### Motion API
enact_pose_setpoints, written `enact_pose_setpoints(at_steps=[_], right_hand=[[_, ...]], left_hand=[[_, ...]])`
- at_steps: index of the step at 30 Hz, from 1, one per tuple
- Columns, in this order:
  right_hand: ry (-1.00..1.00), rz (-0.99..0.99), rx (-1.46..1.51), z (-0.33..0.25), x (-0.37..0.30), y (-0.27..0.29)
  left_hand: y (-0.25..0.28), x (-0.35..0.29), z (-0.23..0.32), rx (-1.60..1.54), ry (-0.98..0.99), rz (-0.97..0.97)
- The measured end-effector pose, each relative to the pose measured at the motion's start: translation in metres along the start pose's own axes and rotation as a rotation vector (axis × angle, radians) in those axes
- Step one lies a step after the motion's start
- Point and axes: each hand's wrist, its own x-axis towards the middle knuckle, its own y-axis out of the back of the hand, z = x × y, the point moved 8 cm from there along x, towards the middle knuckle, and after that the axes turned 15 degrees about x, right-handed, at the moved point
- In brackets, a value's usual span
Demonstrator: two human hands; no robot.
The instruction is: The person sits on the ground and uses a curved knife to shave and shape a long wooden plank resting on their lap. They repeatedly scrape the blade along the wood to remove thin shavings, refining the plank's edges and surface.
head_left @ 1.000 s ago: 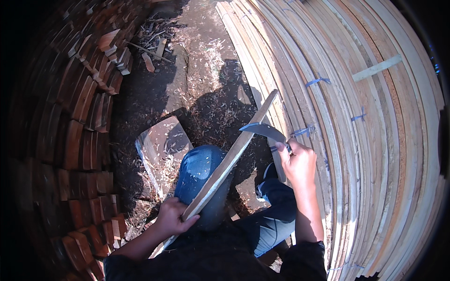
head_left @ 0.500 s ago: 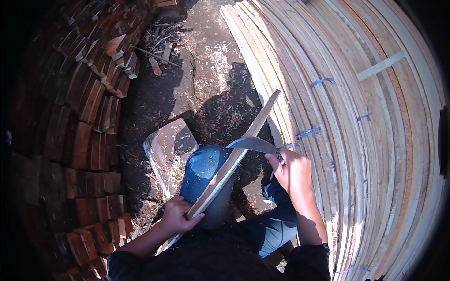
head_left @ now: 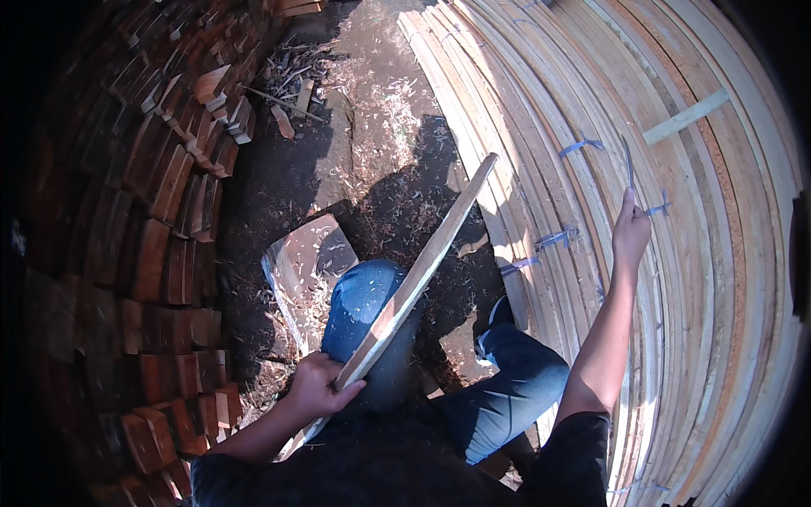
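My left hand [head_left: 323, 384] is closed round the lower part of a long wooden strip [head_left: 422, 269]. The strip slants up and to the right across my raised knee, its far tip near the bundled strips. Out to the right, my right hand [head_left: 631, 228] grips the handle of a sickle-shaped knife [head_left: 628, 160]. Its blade points away from me and shows nearly edge-on, above the bundled strips and apart from the strip in my left hand.
Bundles of long pale wood strips [head_left: 583, 253] with blue ties fill the right side. Stacked reddish-brown wood blocks [head_left: 160, 228] stand at the left. A squared wood block [head_left: 308, 249] lies left of my knee [head_left: 363, 296]. Shavings litter the dark ground [head_left: 389, 101].
My right hand has swung the knife off the strip, out to the right and forward. The strip's far tip has shifted slightly left; my left hand keeps its hold.
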Motion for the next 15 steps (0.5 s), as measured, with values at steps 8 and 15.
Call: enact_pose_setpoints(at_steps=[8,15], right_hand=[[0.047,-0.323,0.07,-0.03,-0.13,-0.047],[0.305,-0.587,0.108,-0.136,-0.166,-0.094]], left_hand=[[0.003,0.005,-0.002,0.033,-0.008,0.028],[0.006,0.001,0.0,0.063,-0.007,0.082]])
